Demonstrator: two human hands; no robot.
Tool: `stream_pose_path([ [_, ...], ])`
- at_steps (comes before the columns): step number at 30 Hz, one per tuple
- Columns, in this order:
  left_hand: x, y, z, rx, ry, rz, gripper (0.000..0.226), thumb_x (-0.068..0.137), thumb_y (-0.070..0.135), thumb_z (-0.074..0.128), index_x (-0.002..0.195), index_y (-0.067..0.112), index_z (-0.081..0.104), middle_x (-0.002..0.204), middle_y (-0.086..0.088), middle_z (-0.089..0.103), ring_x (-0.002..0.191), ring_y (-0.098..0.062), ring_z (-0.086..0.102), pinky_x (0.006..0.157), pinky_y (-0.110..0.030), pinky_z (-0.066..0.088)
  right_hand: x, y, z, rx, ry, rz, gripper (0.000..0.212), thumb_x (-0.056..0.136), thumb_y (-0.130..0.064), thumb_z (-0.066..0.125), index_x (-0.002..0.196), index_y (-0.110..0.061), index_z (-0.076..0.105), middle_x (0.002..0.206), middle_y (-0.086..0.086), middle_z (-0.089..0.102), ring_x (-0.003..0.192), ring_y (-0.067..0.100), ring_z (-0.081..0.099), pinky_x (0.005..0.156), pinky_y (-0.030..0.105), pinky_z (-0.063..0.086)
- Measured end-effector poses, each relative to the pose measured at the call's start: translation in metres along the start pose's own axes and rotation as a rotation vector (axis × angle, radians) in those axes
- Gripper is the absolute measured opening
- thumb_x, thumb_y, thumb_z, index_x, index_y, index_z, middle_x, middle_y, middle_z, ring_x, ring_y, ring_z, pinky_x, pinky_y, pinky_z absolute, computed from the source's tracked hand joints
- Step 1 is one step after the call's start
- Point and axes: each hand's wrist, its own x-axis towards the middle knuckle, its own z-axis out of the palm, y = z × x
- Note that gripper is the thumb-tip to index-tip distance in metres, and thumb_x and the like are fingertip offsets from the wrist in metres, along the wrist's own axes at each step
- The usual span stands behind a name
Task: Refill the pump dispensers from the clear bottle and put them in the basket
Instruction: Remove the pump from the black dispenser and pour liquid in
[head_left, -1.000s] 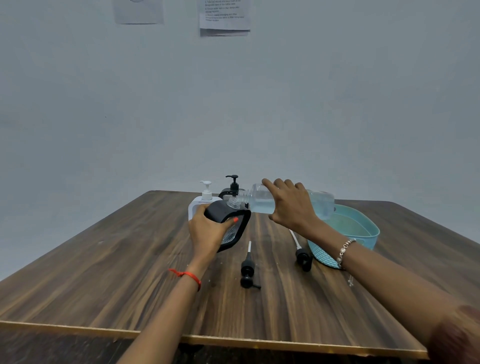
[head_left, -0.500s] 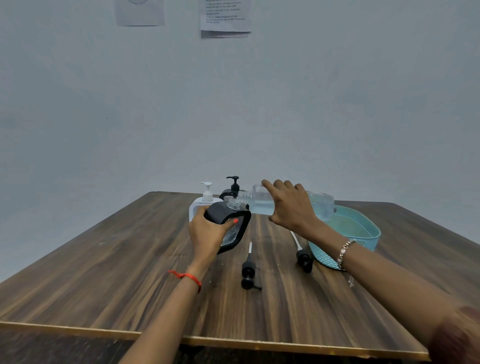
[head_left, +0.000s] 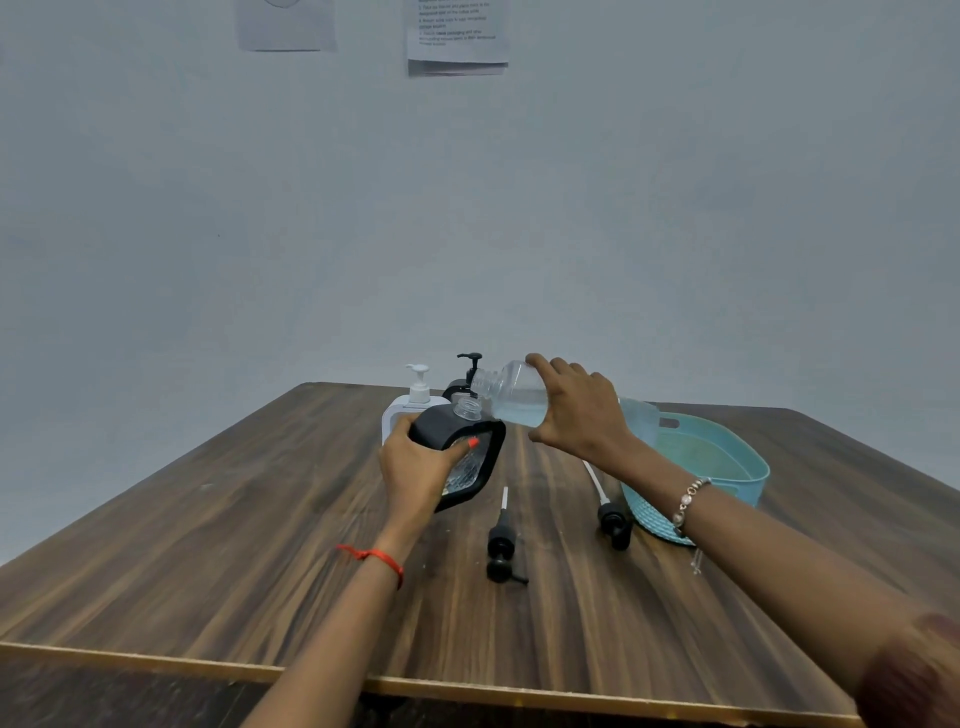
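My left hand (head_left: 415, 467) grips a black pump dispenser (head_left: 467, 457) with no pump, tilted, its clear open neck pointing up and to the right. My right hand (head_left: 582, 410) holds the clear bottle (head_left: 511, 392) on its side, its mouth raised just above and beside the dispenser's neck. Liquid lies in the bottle's lower half. A white dispenser (head_left: 410, 408) and a black dispenser (head_left: 465, 376), both with pumps on, stand behind. Two loose black pump heads (head_left: 501, 545) (head_left: 613, 519) lie on the table. The light blue basket (head_left: 748, 462) sits to the right.
The wooden table (head_left: 208, 545) has its front edge close to me. A grey wall with two paper sheets (head_left: 457, 36) rises behind the table. The basket's near side is partly hidden by my right forearm.
The clear bottle's mouth has lifted up and away from the dispenser's neck, and the bottle tips back a little. My left hand keeps the dispenser in about the same place.
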Motion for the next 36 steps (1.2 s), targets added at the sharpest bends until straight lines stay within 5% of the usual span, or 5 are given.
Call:
stream_pose_path([
  [12,0.005,0.002,-0.012,-0.109,-0.043,-0.073,0.047,0.058,0.009,0.088,0.096,0.016,0.061,0.089,-0.004,0.067,0.079,-0.018,0.063,0.062,-0.016,0.047,0.010,0.015,0.020,0.806,0.079,0.242,0.068,0.053,-0.022,0.088,0.107,-0.025,0.047,0.094,0.000,0.061,0.081,0.010,0.054,0.063,0.015,0.042],
  [26,0.012,-0.012,-0.021,-0.119,-0.083,-0.132,0.055,0.054,0.008,0.090,0.102,0.010,0.062,0.095,-0.010,0.069,0.086,-0.025,0.067,0.080,-0.037,0.056,-0.008,0.054,0.075,1.295,-0.118,0.467,0.082,0.038,-0.032,0.092,0.113,-0.023,0.061,0.108,0.001,0.070,0.102,0.022,0.066,0.091,0.047,0.052],
  [31,0.014,-0.010,-0.024,-0.136,-0.100,-0.141,0.050,0.056,0.004,0.088,0.097,0.010,0.062,0.090,-0.008,0.069,0.080,-0.022,0.067,0.076,-0.035,0.056,-0.002,0.066,0.066,1.350,-0.303,0.361,0.111,0.045,-0.025,0.092,0.138,-0.015,0.032,0.132,0.014,0.051,0.121,0.035,0.051,0.101,0.047,0.043],
  [33,0.014,-0.009,-0.024,-0.142,-0.097,-0.141,0.049,0.056,0.003,0.088,0.097,0.010,0.062,0.088,-0.006,0.068,0.077,-0.020,0.066,0.072,-0.031,0.056,0.000,0.060,0.055,1.208,-0.190,0.392,0.119,0.056,-0.020,0.088,0.145,-0.024,0.010,0.142,0.012,0.035,0.127,0.026,0.040,0.105,0.039,0.036],
  [36,0.014,-0.009,-0.025,-0.153,-0.092,-0.143,0.048,0.057,0.003,0.087,0.097,0.010,0.062,0.085,-0.003,0.068,0.074,-0.017,0.065,0.068,-0.026,0.055,-0.007,0.036,0.037,0.893,0.289,0.219,0.086,0.067,-0.023,0.076,0.137,-0.018,0.027,0.135,0.005,0.036,0.125,0.012,0.035,0.103,0.027,0.034],
])
